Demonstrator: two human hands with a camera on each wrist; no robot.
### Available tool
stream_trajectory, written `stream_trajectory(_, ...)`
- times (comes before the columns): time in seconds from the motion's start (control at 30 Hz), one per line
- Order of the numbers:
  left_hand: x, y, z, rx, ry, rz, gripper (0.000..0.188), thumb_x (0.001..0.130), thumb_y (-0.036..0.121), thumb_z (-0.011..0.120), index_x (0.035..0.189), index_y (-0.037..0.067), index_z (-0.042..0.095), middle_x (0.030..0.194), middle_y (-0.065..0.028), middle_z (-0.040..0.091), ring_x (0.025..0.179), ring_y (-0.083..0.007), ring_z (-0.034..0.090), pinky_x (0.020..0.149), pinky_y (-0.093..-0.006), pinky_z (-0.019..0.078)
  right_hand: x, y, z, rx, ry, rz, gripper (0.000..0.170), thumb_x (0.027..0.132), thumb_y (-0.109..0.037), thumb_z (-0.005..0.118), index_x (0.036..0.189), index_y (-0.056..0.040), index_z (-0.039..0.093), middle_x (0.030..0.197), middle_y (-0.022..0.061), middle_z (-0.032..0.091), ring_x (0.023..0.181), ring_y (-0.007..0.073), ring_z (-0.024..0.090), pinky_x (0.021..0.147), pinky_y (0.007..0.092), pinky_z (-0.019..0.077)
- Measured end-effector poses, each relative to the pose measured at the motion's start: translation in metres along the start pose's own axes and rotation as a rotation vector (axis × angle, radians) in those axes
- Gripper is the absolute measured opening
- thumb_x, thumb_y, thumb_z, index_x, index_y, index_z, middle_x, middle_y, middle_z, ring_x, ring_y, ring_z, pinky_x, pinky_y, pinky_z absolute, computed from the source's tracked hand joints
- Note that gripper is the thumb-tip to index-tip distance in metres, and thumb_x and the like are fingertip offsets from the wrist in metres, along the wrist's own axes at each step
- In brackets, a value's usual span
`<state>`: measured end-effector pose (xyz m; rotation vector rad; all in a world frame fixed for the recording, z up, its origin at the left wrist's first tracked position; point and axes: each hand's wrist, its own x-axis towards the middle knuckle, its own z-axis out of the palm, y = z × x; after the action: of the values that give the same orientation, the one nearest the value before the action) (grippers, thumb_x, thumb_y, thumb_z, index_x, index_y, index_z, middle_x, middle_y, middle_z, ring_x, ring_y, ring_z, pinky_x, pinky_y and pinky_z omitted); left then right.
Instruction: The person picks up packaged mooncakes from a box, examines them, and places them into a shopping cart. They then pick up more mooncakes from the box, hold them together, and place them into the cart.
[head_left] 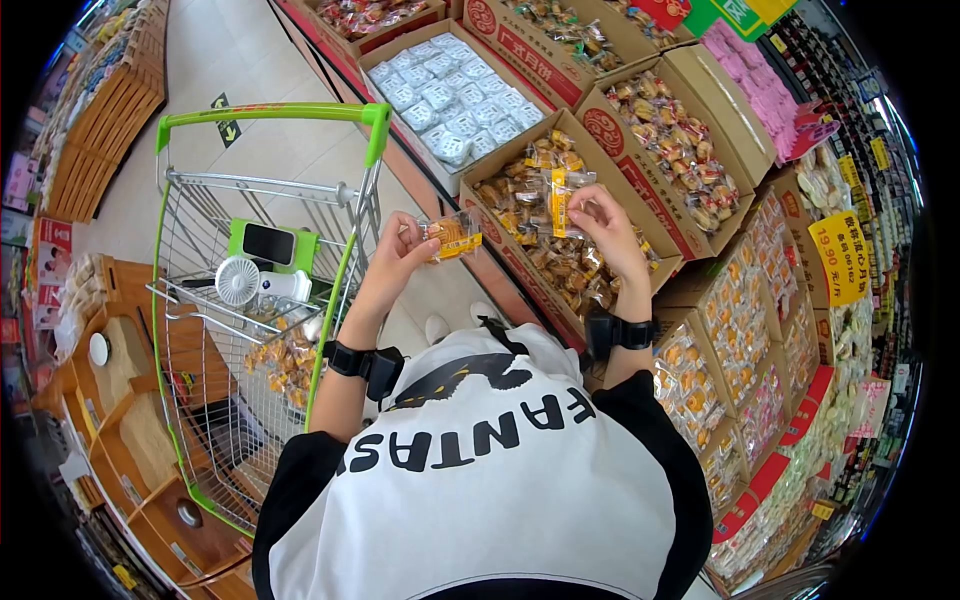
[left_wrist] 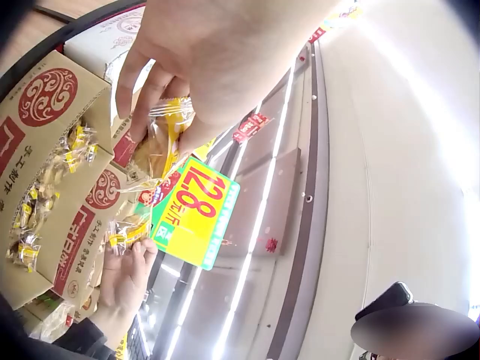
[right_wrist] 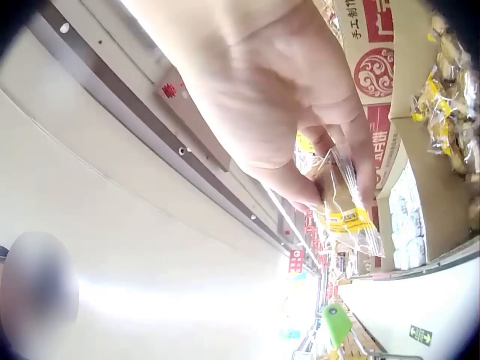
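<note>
My left hand (head_left: 398, 250) pinches a wrapped mooncake (head_left: 452, 238) in a clear packet with a yellow band, held out between the cart and the display boxes. Over a cardboard box (head_left: 572, 118) of similar packets, my right hand (head_left: 610, 230) pinches another wrapped mooncake (head_left: 560, 203) by its side. Thumb and fingers close on the left packet (left_wrist: 159, 146) in the left wrist view. From the right wrist, the second packet (right_wrist: 345, 202) shows between thumb and fingers, its yellow band facing out. The two packets are apart, at about the same height.
A shopping cart (head_left: 378, 135) with a green handle stands at left, carrying a phone (head_left: 269, 244), a small white fan (head_left: 238, 281) and a bag of packets (head_left: 285, 360). White packets (head_left: 455, 95) fill the neighbouring box. Yellow price signs (head_left: 840, 260) hang at right.
</note>
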<state>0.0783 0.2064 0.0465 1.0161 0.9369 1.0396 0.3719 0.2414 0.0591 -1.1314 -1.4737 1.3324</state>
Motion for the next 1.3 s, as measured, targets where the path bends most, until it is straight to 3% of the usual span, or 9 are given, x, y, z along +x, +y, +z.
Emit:
stream_trajectory(0.23, -0.006, 0.006, 0.001, -0.043, 0.039, 0.010, 0.019, 0.082, 0.002, 0.051, 0.086, 0.009, 0.034, 0.079, -0.0010, 0.050, 0.074, -0.0066, 0.047, 0.065, -0.0198, 0.0394, 0.001, -0.016, 0.022, 0.169, 0.064, 0.011, 0.043, 0.071, 0.000, 0.061, 0.107, -0.0088, 0.040, 0.086, -0.0003, 0.045, 0.079, 0.0067, 0.048, 0.067, 0.0183, 0.0415)
stream_trajectory(0.37, -0.008, 0.005, -0.002, -0.037, 0.038, 0.021, 0.019, 0.082, 0.002, 0.051, 0.086, 0.009, 0.034, 0.082, -0.0019, 0.052, 0.074, -0.0068, 0.047, 0.065, -0.0201, 0.0394, 0.003, -0.013, 0.027, 0.142, 0.072, 0.050, 0.044, 0.069, -0.002, 0.064, 0.107, -0.0084, 0.042, 0.084, 0.0001, 0.049, 0.081, 0.0064, 0.048, 0.068, 0.0182, 0.0394)
stream_trajectory(0.67, -0.007, 0.008, -0.002, -0.082, 0.061, 0.045, 0.019, 0.081, 0.002, 0.051, 0.086, 0.008, 0.034, 0.080, -0.0016, 0.051, 0.071, -0.0060, 0.047, 0.062, -0.0188, 0.0388, 0.007, -0.019, 0.036, -0.023, 0.051, -0.083, 0.030, 0.070, -0.006, 0.065, 0.098, -0.0045, 0.052, 0.089, 0.0019, 0.055, 0.087, 0.0085, 0.051, 0.075, 0.0208, 0.0389)
stream_trajectory(0.73, -0.007, 0.008, -0.001, -0.065, 0.096, 0.029, 0.018, 0.080, 0.004, 0.054, 0.087, 0.009, 0.038, 0.072, 0.0032, 0.042, 0.070, -0.0046, 0.044, 0.067, -0.0200, 0.0372, 0.006, -0.024, 0.039, 0.013, 0.023, -0.076, 0.030, 0.070, -0.006, 0.065, 0.098, -0.0043, 0.053, 0.088, 0.0017, 0.055, 0.084, 0.0071, 0.050, 0.071, 0.0197, 0.0393)
stream_trajectory(0.87, -0.007, 0.011, -0.001, -0.072, 0.105, 0.040, 0.019, 0.079, 0.003, 0.055, 0.088, 0.009, 0.039, 0.071, 0.0034, 0.041, 0.068, -0.0043, 0.042, 0.065, -0.0193, 0.0360, 0.005, -0.026, 0.040, 0.066, -0.009, -0.028, 0.031, 0.070, -0.007, 0.065, 0.098, -0.0047, 0.053, 0.086, 0.0013, 0.054, 0.080, 0.0052, 0.049, 0.067, 0.0180, 0.0389)
stream_trajectory(0.93, -0.007, 0.017, 0.003, -0.085, 0.123, 0.058, 0.022, 0.079, -0.001, 0.054, 0.085, 0.009, 0.035, 0.069, 0.0034, 0.041, 0.065, -0.0040, 0.041, 0.058, -0.0188, 0.0362, 0.006, -0.026, 0.041, 0.044, -0.019, -0.028, 0.031, 0.070, -0.008, 0.066, 0.098, -0.0052, 0.053, 0.085, 0.0006, 0.054, 0.077, 0.0039, 0.048, 0.064, 0.0165, 0.0383)
stream_trajectory(1.07, -0.006, 0.012, -0.003, -0.053, 0.137, 0.109, 0.023, 0.078, -0.002, 0.055, 0.085, 0.009, 0.036, 0.068, 0.0041, 0.039, 0.065, -0.0034, 0.040, 0.058, -0.0180, 0.0353, 0.009, -0.026, 0.044, 0.059, -0.027, -0.018, 0.031, 0.069, -0.008, 0.066, 0.098, -0.0058, 0.053, 0.084, 0.0000, 0.054, 0.076, 0.0037, 0.048, 0.064, 0.0163, 0.0377)
stream_trajectory(1.13, -0.007, 0.018, 0.000, -0.037, 0.165, 0.135, 0.021, 0.077, 0.004, 0.057, 0.087, 0.009, 0.039, 0.066, 0.0044, 0.033, 0.067, -0.0045, 0.039, 0.067, -0.0204, 0.0354, 0.010, -0.026, 0.044, 0.041, -0.038, -0.023, 0.032, 0.070, -0.008, 0.066, 0.098, -0.0056, 0.053, 0.084, -0.0002, 0.054, 0.075, 0.0034, 0.048, 0.063, 0.0162, 0.0370)
stream_trajectory(1.3, -0.005, 0.013, -0.008, 0.006, 0.172, 0.195, 0.023, 0.076, 0.002, 0.057, 0.087, 0.009, 0.038, 0.066, 0.0040, 0.033, 0.067, -0.0048, 0.038, 0.071, -0.0209, 0.0365, 0.012, -0.029, 0.048, 0.070, -0.083, -0.019, 0.033, 0.070, -0.009, 0.066, 0.099, -0.0049, 0.052, 0.085, -0.0003, 0.055, 0.075, 0.0035, 0.048, 0.062, 0.0161, 0.0364)
